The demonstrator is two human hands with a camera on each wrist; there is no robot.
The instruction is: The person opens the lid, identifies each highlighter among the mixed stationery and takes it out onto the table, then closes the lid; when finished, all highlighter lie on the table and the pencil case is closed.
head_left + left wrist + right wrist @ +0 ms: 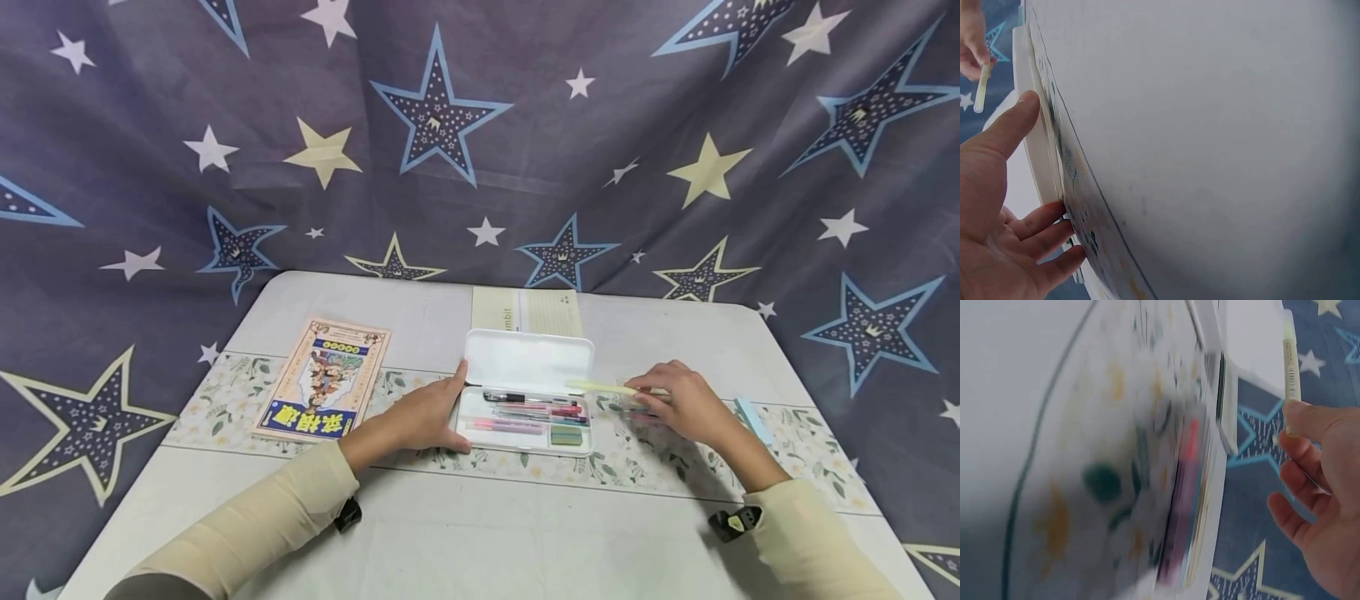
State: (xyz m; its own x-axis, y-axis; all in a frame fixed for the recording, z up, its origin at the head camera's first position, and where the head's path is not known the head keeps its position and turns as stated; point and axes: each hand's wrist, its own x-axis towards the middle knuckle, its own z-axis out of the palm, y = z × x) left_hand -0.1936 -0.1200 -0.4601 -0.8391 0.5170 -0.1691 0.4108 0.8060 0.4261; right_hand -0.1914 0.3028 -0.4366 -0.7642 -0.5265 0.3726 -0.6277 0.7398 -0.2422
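Note:
A white pencil case point(528, 450) lies open in the middle of the table, its lid raised at the back. Inside are several pens point(532, 407) and a small greenish block point(566, 436). My left hand point(423, 412) rests against the case's left end with fingers spread, the thumb at the near corner. In the left wrist view, the thumb and fingertips of the left hand point(1010, 206) touch the case's side point(1044, 156). To the right of the case, above the table, my right hand point(678, 400) pinches a pale yellow highlighter point(1291, 369) between thumb and fingers.
Below the right hand lie more pens point(1185, 500), pink and purple among them, blurred in the right wrist view. A light blue object point(753, 421) is farther right. An illustrated book point(322, 379) lies at left, and a cream notebook point(525, 310) behind the case.

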